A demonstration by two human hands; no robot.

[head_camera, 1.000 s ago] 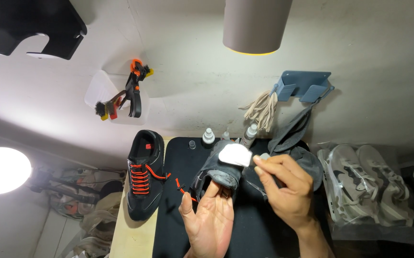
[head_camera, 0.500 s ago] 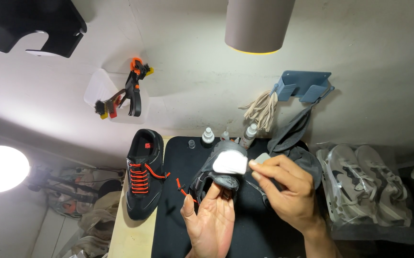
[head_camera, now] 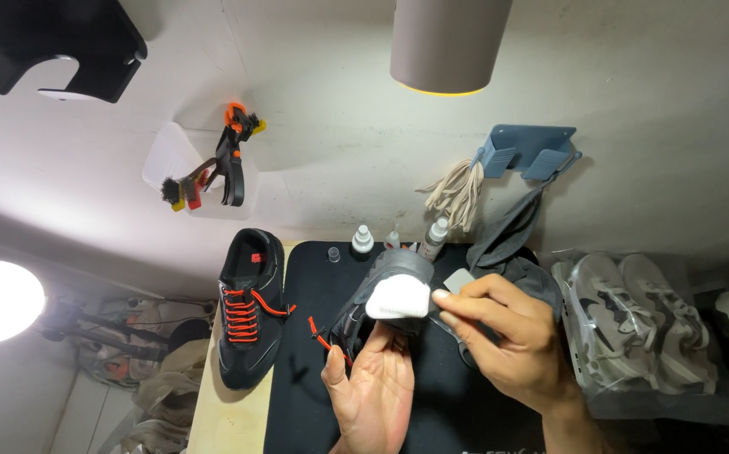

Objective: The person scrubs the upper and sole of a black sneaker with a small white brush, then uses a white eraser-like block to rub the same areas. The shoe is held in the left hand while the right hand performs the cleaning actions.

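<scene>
The left hand (head_camera: 370, 391) is palm-up with its fingers curled into the opening of the dark shoe (head_camera: 379, 307), propping it off the mat (head_camera: 314, 353) — probably so the upper faces the other hand. The right hand (head_camera: 507, 345) pinches a white pad (head_camera: 398, 298) between thumb and fingertips and presses it against the shoe's side; a grey block (head_camera: 459, 280) shows just behind the fingers, though I cannot tell whether it is gripped too. An orange lace (head_camera: 324, 335) trails from the shoe down to the mat.

Further out, the matching shoe (head_camera: 247, 311), fully laced in orange, lies off the mat's left edge, out of the way. Small bottles (head_camera: 363, 241) stand in a row along the mat's far edge, within reach. A dark cloth (head_camera: 512, 231) hangs from a blue wall bracket (head_camera: 528, 151), beside a bundle of pale laces (head_camera: 457, 189). To the right, a clear bag (head_camera: 642, 336) holds a pair of grey trainers — sealed off from the bench.
</scene>
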